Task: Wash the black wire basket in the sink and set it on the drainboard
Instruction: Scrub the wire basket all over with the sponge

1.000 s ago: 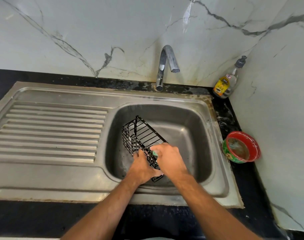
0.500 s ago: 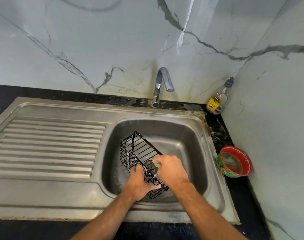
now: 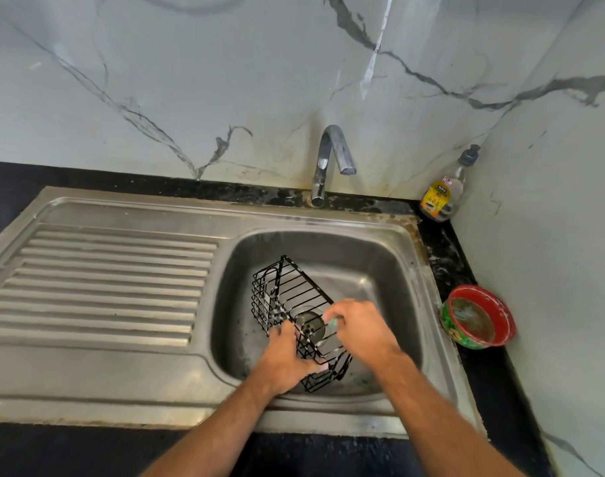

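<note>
The black wire basket (image 3: 287, 297) lies tilted inside the steel sink basin (image 3: 390, 270), flecked with white suds. My left hand (image 3: 287, 359) grips its near end, fingers curled through the wires. My right hand (image 3: 359, 325) holds a small green scrubber (image 3: 332, 321) against the basket's right side; most of the scrubber is hidden under the fingers. The sink drain (image 3: 309, 325) shows through the wires. The ribbed drainboard (image 3: 97, 287) lies to the left of the basin.
A chrome tap (image 3: 328, 160) stands behind the basin with no water running. A soap bottle (image 3: 442, 194) sits in the back right corner. A red and green bowl (image 3: 476, 321) sits on the black counter to the right of the sink.
The camera view has tilted up, so the sink sits lower in frame. My right hand has shifted slightly along the basket with the scrubber; my left hand keeps its grip.
</note>
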`<state>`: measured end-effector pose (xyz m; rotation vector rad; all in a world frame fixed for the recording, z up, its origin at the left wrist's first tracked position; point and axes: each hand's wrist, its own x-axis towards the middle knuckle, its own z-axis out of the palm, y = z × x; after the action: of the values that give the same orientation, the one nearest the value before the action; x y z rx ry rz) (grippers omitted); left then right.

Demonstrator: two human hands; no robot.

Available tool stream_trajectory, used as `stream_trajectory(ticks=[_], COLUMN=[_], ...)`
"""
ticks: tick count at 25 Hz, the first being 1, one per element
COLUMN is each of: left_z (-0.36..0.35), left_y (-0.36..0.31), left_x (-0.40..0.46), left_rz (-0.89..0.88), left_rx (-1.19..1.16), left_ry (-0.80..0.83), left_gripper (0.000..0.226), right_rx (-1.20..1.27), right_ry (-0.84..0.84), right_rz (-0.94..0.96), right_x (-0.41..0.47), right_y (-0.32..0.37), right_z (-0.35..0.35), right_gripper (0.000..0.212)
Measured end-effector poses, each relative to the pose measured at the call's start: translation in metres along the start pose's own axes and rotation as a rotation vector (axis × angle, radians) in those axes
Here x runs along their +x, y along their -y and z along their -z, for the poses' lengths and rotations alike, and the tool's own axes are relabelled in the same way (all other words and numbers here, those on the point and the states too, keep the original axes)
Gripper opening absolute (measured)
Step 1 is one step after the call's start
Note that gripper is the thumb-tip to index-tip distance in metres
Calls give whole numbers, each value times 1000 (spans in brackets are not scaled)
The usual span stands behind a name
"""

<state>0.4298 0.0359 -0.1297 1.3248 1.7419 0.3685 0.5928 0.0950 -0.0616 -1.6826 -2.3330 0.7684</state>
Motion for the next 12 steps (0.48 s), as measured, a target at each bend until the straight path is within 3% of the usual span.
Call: stream_trajectory(ticks=[6,12], left_z=[1,1], left_y=[-3,-5], left_x=[-2,-5], left_rz=[5,12], left_rx=[-12,-28], left_ry=[-36,-64], left_gripper=[67,66], right_rx=[72,115], right_ry=[20,-257], right_rz=[178,79], right_x=[-11,-2], right_y=[5,-10], right_z=[-5,-7], right_gripper=[41,24])
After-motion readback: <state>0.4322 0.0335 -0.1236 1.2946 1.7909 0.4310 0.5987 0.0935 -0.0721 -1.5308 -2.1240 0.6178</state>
